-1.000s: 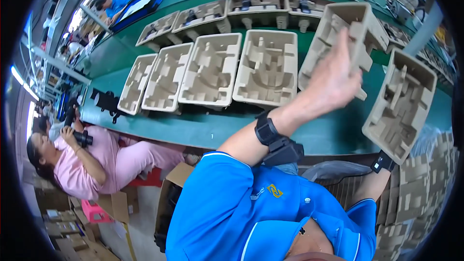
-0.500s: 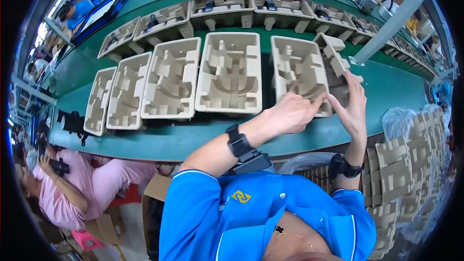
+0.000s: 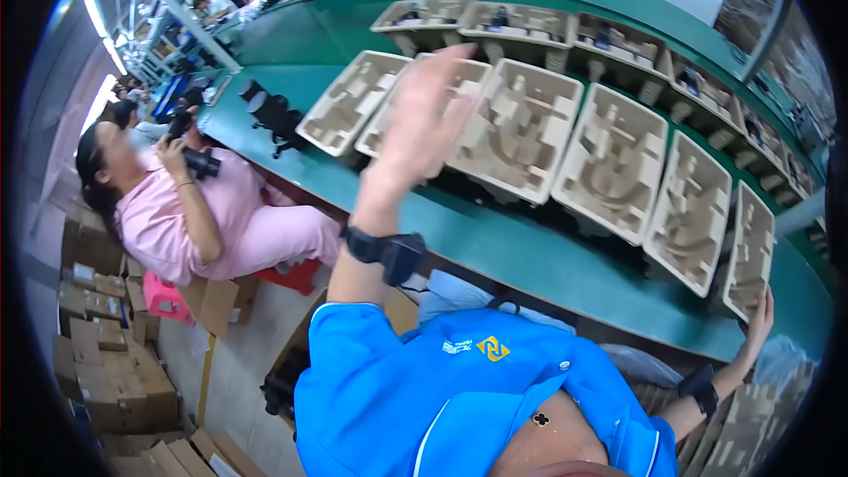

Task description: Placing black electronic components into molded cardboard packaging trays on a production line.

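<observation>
My left hand (image 3: 424, 119) is raised over the row of moulded pulp trays, slightly blurred, its fingers stretched out with nothing in them. Behind it, one tray (image 3: 375, 137) is partly covered. Farther left lies another brown tray (image 3: 353, 106), with more to the right: a tray (image 3: 565, 93), a tray (image 3: 614, 159) and a tray (image 3: 693, 212). At the row's right end, my right hand (image 3: 760, 322) grips the near corner of the last tray (image 3: 751, 247). These front trays have shaped hollows with no parts visible inside.
Behind stands a second row of pulp trays (image 3: 521, 26) holding small black parts. Black devices (image 3: 269, 115) lie on the green bench (image 3: 495, 234) at left. A person in pink (image 3: 199, 221) sits there holding a black device. Stacked trays (image 3: 751, 424) are at lower right.
The view has swung left. My left hand has left the trays at the right and now hovers over the left part of the row. The right-end tray now stands in line with the others.
</observation>
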Demonstrator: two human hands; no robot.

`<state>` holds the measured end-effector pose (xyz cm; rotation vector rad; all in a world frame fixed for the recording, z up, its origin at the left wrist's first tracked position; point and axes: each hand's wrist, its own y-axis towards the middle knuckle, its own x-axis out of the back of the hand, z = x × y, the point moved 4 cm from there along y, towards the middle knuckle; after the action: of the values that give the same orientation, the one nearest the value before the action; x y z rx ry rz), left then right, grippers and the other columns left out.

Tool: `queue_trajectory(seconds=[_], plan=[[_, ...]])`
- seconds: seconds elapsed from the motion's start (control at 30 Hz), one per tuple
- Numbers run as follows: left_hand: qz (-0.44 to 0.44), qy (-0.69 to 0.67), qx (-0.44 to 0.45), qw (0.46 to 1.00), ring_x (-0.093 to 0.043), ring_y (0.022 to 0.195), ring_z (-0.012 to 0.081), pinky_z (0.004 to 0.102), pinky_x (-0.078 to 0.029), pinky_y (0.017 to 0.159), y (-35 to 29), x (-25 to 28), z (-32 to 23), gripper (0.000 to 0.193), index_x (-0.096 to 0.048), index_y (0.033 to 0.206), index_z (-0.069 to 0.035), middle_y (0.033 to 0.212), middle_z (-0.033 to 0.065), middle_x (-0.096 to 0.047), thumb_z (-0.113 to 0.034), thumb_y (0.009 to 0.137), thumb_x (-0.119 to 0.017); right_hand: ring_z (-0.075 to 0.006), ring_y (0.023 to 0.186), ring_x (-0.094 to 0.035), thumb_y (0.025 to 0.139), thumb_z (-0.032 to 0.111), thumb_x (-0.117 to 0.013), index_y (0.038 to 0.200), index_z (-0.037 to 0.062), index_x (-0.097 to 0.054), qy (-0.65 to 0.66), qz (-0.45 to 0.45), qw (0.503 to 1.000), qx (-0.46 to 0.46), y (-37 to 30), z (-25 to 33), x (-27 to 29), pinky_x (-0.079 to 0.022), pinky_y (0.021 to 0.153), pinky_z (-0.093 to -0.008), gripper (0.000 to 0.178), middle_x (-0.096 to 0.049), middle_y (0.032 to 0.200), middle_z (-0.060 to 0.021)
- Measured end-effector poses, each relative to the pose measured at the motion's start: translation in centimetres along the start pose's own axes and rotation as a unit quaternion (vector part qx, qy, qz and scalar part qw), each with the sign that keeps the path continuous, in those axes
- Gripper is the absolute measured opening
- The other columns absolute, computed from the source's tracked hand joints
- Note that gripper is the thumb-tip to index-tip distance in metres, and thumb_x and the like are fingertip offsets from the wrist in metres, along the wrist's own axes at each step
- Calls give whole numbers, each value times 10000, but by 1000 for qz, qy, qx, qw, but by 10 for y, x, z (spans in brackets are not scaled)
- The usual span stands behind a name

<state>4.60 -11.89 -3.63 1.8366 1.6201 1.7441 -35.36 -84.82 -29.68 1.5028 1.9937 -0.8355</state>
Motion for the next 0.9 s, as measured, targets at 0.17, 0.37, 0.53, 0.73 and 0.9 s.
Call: queue_trajectory(seconds=[0.17,0.37,0.53,0.73,0.9], plan=[[30,171,291,941,-560,1129,375,399,-423,982,-81,87,155,494,-484,1327,-16,1206,244,-585,-347,961,-497,-202,1152,-535,978,300,-523,1304,13,-537,311,86,891,-319,47,-130,9,-399,978,-297,434,-583,1257,-137],[168,181,329,912,-643,836,427,507,-503,739,-82,41,122,665,-379,1380,19,844,285,-648,-502,968,-370,-214,1167,-535,993,292,-501,1359,61,-496,665,136,147,-719,135,-394,43,-399,974,-287,432,-556,1298,-130],[171,36,194,965,-642,787,382,495,-494,693,-85,30,103,539,-464,1281,19,795,222,-639,-389,933,-516,-254,1197,-505,952,114,-525,1276,-6,-531,880,-63,205,-424,295,-533,119,-369,1019,-361,346,-553,1282,-142],[-62,41,129,989,-516,1094,324,425,-368,982,-107,106,134,494,-559,1253,-40,1168,169,-594,-252,826,-688,-307,1030,-587,805,111,-651,1091,15,-644,912,-345,49,-216,386,-624,206,-449,903,-391,302,-629,1108,-149],[50,48,82,994,-488,1166,334,426,-356,1015,-134,115,161,372,-637,1044,-43,1258,133,-556,-181,724,-767,-269,1009,-584,826,186,-664,1068,69,-659,917,-392,57,-40,438,-622,263,-460,852,-364,268,-629,1097,-92]])
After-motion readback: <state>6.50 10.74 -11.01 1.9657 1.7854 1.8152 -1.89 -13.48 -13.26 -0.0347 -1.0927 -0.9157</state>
